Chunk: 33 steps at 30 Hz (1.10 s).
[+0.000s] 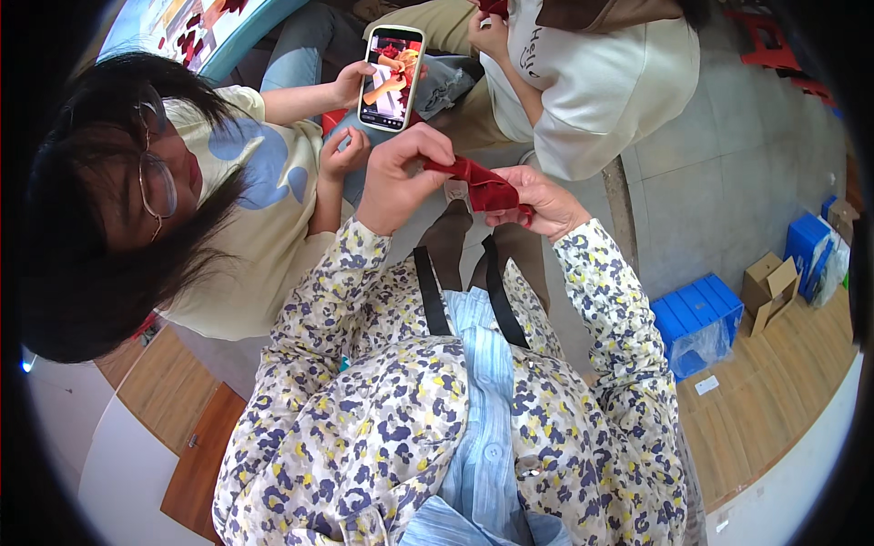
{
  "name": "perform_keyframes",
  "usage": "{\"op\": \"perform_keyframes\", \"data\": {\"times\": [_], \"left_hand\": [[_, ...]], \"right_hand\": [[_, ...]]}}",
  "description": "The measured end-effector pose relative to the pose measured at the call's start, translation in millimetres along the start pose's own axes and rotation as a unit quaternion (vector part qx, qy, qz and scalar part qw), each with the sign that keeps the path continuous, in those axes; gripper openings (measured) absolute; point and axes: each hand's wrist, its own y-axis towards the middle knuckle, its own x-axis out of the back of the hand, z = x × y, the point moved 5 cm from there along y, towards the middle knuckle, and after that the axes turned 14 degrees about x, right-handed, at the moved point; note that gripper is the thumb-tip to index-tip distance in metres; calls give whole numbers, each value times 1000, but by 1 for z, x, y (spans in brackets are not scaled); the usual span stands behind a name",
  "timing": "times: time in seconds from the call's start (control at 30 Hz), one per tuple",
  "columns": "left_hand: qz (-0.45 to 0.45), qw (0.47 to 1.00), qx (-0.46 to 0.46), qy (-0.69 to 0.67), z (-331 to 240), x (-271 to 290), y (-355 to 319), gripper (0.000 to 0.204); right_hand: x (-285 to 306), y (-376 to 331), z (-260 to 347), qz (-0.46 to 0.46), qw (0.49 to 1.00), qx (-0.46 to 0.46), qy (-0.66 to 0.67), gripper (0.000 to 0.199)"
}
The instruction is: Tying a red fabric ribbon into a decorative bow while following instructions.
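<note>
Two hands (473, 187) (own), one red cloth (481, 185)

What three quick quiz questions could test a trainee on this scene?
1. True or false: both hands, left hand and right hand, hold the red cloth.
2. What does the neighbour's hand hold up? A) phone B) scissors C) cup
3. What colour are the crates on the floor?

Key: 1 true; 2 A; 3 blue.
</note>
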Motion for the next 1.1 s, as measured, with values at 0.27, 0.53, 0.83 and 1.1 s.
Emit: {"op": "perform_keyframes", "data": {"times": [0.27, 0.53, 0.83, 1.1], "left_hand": [[-27, 942, -138, 306, -38, -5, -15, 20], [-33, 920, -167, 354, -39, -11, -22, 22], [-18, 828, -221, 515, -40, -20, -26, 12], [-36, 899, -155, 408, -39, -12, -20, 21]], "right_hand": [[-7, 10, -11, -18, 999, -25, 15, 28], [-11, 12, -11, -31, 999, -22, 9, 27], [-8, 13, -13, -33, 999, -20, 18, 25], [-9, 17, -11, -39, 999, -11, 3, 24]]}}
